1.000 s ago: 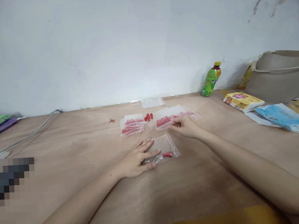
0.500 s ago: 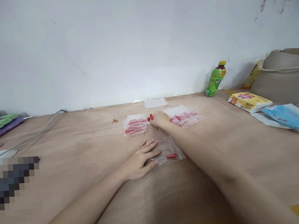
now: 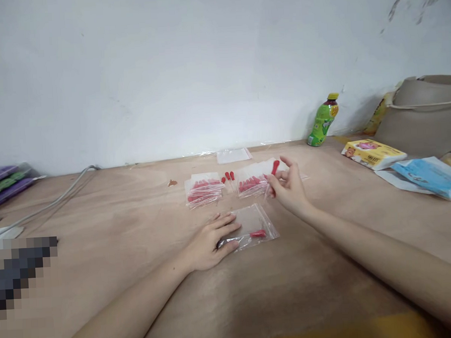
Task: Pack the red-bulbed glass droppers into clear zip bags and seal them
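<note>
My left hand (image 3: 214,240) lies flat with fingers spread on the left part of a clear zip bag (image 3: 251,219), which has a red-bulbed dropper (image 3: 258,233) inside. Raised to the right behind that bag, my right hand (image 3: 289,186) pinches another red-bulbed dropper (image 3: 275,167), its bulb pointing up. Several loose droppers (image 3: 229,176) lie between a left stack of filled bags (image 3: 204,189) and a right group of filled bags (image 3: 251,180). My right hand partly covers the right group.
Flat white bags (image 3: 233,155) lie by the wall. At the right are a green bottle (image 3: 323,121), a yellow tissue pack (image 3: 374,152), a blue packet (image 3: 432,176) and a grey bucket (image 3: 423,116). A cable (image 3: 66,190) and purple and green items (image 3: 9,183) are at the left.
My right hand has moved right and up from the loose droppers, now with one dropper in its fingers. More of the loose droppers and right group shows. My left hand has stayed put.
</note>
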Motion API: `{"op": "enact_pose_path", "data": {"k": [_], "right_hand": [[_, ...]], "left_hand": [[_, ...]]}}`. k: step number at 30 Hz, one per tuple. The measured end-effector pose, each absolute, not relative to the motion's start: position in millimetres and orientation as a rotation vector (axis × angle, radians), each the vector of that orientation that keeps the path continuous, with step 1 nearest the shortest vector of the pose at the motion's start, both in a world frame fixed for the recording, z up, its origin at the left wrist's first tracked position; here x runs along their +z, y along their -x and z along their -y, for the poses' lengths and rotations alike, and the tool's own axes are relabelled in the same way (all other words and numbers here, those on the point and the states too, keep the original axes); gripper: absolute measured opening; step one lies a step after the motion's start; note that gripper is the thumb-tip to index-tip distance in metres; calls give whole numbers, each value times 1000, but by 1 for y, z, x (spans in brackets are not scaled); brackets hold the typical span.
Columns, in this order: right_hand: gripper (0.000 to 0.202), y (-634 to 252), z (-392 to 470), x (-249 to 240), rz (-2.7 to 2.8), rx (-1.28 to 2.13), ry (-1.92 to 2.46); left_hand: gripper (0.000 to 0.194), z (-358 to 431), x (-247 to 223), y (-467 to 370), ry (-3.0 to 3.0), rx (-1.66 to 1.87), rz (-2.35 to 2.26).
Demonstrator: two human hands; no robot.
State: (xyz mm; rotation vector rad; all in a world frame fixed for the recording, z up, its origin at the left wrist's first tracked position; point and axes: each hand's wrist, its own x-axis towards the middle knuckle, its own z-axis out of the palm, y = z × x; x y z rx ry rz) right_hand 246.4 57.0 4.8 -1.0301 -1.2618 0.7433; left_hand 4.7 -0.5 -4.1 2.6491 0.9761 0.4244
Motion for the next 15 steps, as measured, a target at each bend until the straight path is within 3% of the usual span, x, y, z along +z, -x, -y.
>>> {"op": "enact_pose_path", "data": {"k": [8, 15], "right_hand": [[65, -261, -23, -22, 1074, 934, 1082], [39, -255, -14, -18, 998, 1331, 1116]], "left_hand": [[43, 0, -6, -5, -2664, 439, -980], [49, 0, -5, -5, -2652, 445, -964]]}}
